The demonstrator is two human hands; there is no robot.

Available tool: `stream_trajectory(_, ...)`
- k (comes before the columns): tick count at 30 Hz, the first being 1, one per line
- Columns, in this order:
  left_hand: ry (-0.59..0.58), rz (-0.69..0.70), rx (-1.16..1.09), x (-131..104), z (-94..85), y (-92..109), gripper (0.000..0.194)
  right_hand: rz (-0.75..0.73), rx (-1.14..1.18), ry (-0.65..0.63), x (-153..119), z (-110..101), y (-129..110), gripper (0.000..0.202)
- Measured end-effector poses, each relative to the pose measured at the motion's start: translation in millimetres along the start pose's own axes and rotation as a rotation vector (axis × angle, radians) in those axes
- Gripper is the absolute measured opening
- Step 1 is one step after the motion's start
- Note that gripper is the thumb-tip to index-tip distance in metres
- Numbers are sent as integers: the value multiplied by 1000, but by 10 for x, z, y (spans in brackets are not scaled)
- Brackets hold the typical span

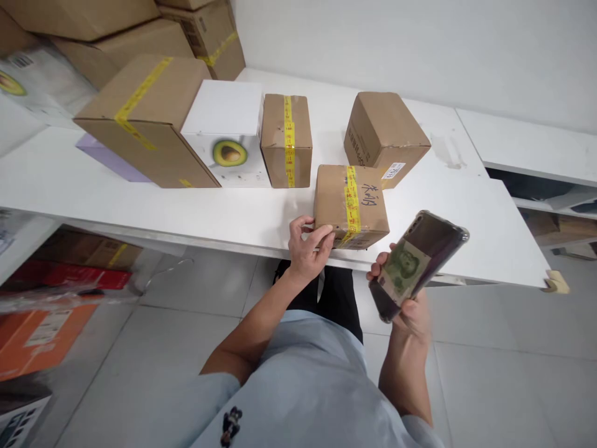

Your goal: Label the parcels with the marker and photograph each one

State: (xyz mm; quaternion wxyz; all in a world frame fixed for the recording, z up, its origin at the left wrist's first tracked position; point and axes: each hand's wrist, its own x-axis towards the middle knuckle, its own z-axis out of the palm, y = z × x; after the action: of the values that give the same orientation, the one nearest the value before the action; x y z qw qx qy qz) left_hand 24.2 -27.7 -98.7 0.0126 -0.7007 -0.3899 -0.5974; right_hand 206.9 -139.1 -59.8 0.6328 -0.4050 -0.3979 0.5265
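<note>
My left hand [308, 249] is closed on the near left corner of a small brown cardboard box [329, 199], thumb against its front and other fingers curled by its side. Yellow printed tape and black handwriting run over the box, which rests at the table's front edge. In my right hand [413, 314] I hold a smartphone [438, 239], tilted, with its back towards me. Its clear case has a green banknote [405, 270] behind it. The phone's screen is hidden. Behind the small box stands a larger brown carton [389, 127] with a white label.
On the white table [242, 214] stand a taped narrow carton [275, 143], a white avocado-print box [224, 109] and a large brown carton [172, 93]. More cartons [135, 50] are piled at the back left. An orange box [46, 342] lies lower left. Shelves [555, 214] are at the right.
</note>
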Motion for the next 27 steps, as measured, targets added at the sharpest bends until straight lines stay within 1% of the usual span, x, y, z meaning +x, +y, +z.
stream_trajectory(4,-3,2,9,-10,-1,-5,13,-20,-116,-61,-33,243,-58,84)
stream_trajectory(9,12,0,16,-4,-11,17,12,-20,-198,-42,-21,423,-19,80)
stream_trajectory(12,31,5,-16,-1,-15,30,12,-55,-281,-14,-4,478,18,80)
stream_trajectory(15,39,-7,-17,-6,-6,25,10,-107,-434,53,14,517,32,82)
stream_trajectory(18,43,-8,-37,-15,12,8,11,-126,-551,102,31,553,40,84)
stream_trajectory(21,31,-22,-65,-33,24,-12,11,-160,-624,131,47,590,56,83)
stream_trajectory(27,-8,-47,-28,-63,28,-44,14,-276,-728,166,67,656,84,81)
